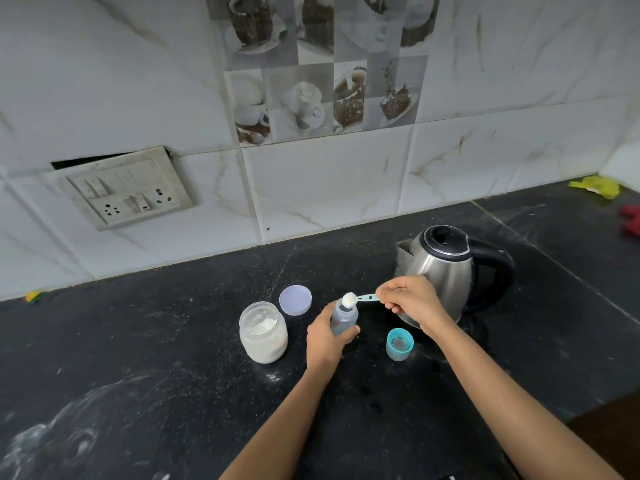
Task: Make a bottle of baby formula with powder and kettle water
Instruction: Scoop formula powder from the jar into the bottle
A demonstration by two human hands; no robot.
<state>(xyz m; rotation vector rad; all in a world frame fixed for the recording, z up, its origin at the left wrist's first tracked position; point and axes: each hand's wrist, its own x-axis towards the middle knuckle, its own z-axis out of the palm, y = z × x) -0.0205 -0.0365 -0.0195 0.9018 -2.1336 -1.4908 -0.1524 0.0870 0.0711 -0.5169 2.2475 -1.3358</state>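
The right fingers (389, 293) are clenched on the handle end of the scoop (365, 298) in a pinch. My right hand (412, 299) is in front of the lower body of the kettle (446, 268). The scoop bowl carries a heap of white powder (348, 299) and sits over the open mouth of the bottle (341, 318). I cannot tell whether bowl and rim touch.

The left fingers (349, 332) are wrapped round the lower body of the bottle. My left hand (325, 337) holds it upright and hides its base. Any print on the bottle wall is too blurred for me to read.

Just left of the bottle, the jar (264, 336) stands open on the tabletop (156, 358), part filled with powder. Its lid (295, 299) lies flat just behind it.

The teal cap (400, 344) stands to the right of the bottle, opening upward, in front of the kettle. The kettle is steel with a black lid and handle, spout pointing left.

On the wall, a socket plate (128, 190) sits at left, and tiles (322, 67) printed with coffee cups sit at centre. A yellow item (595, 187) and a red item (631, 221) lie at far right.
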